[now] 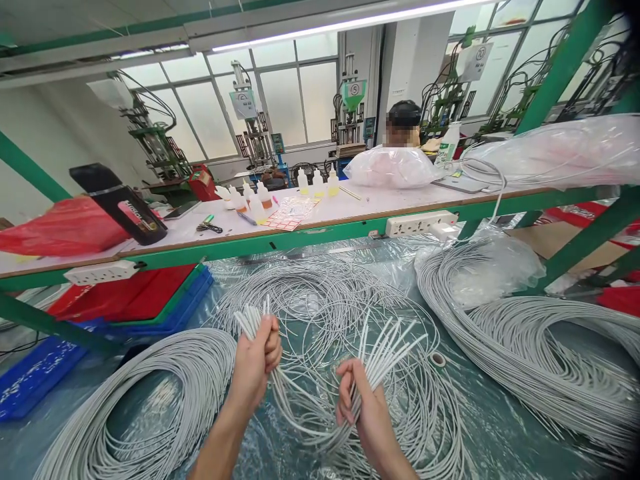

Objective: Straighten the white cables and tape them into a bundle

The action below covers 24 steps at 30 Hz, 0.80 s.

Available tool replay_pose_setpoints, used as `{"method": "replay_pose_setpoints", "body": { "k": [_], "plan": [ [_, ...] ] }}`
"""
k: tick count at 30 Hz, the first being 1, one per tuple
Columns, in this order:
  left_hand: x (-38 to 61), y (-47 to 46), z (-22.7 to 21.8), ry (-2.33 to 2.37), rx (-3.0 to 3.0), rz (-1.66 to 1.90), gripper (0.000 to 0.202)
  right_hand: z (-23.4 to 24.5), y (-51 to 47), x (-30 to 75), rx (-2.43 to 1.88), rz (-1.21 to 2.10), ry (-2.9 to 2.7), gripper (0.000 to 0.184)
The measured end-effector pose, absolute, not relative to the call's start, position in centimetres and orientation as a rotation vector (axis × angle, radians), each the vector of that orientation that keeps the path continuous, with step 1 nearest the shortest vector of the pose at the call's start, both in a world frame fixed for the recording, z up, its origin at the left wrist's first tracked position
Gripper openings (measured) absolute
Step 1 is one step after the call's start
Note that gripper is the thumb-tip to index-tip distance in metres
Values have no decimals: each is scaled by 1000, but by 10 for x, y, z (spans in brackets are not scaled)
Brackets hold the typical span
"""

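My left hand [257, 363] is closed around a bunch of grey cables, whose pale cut ends [246, 321] stick up above the fist. To its right, my right hand [363, 397] grips another bunch near its ends, and these cable ends [390, 347] fan out up and to the right. From both fists the cables run down into a loose tangle of grey cable [435, 420] on the plastic-covered table. A larger loose coil [310, 287] lies just behind my hands.
Neat cable coils lie at the left [150, 400] and right [500, 340]. A tape roll [438, 360] sits right of my hands. Behind runs a green-edged shelf [325, 235] with a power strip [420, 223], small bottles [250, 197] and a black bottle [123, 207]. A person [404, 120] is beyond.
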<state>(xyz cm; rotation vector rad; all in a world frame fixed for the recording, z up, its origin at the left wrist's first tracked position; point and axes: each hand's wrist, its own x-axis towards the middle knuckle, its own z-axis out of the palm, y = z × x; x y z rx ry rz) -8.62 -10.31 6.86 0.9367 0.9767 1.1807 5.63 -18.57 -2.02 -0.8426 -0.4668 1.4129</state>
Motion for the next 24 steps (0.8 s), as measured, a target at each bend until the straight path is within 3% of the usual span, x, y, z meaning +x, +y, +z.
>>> {"method": "replay_pose_setpoints", "body": {
  "k": [7, 24],
  "plan": [
    [-65, -110, 51, 1083, 1192, 912, 49, -14, -202, 42, -699, 1822, -804, 52],
    [-55, -136, 39, 1101, 1162, 758, 56, -19, -196, 37, -810, 1824, -706, 61]
  ]
}}
